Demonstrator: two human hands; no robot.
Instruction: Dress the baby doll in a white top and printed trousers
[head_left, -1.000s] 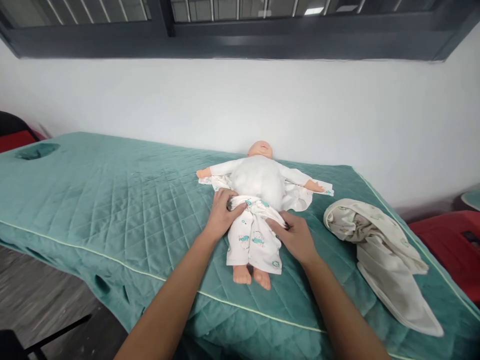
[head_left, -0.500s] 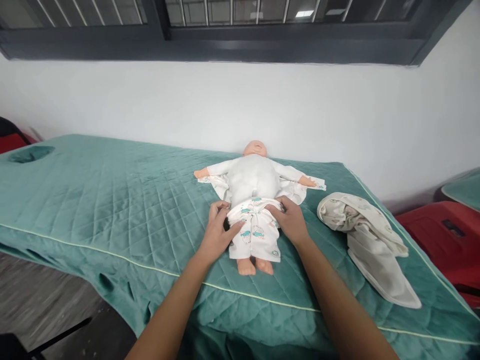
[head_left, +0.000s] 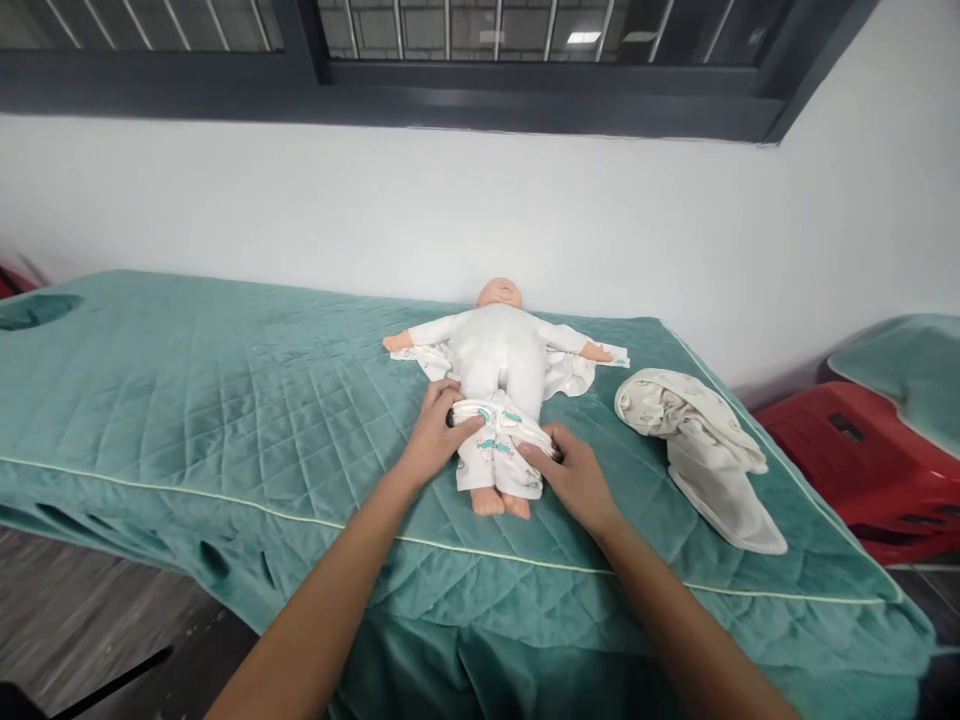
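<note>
The left hand (head_left: 435, 437) has its fingers curled closed on the waistband of the printed trousers (head_left: 497, 458); the right hand (head_left: 574, 478) pinches the other side. The trousers cover the legs of the doll (head_left: 499, 350), whose head is at the far edge of the green bed (head_left: 225, 380).

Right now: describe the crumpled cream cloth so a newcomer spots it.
On the teal quilted bed against the white wall, look right of the white-clad baby doll. The crumpled cream cloth lies there, near the bed's right edge: unlike the doll's printed trousers, no hand touches it.
</note>
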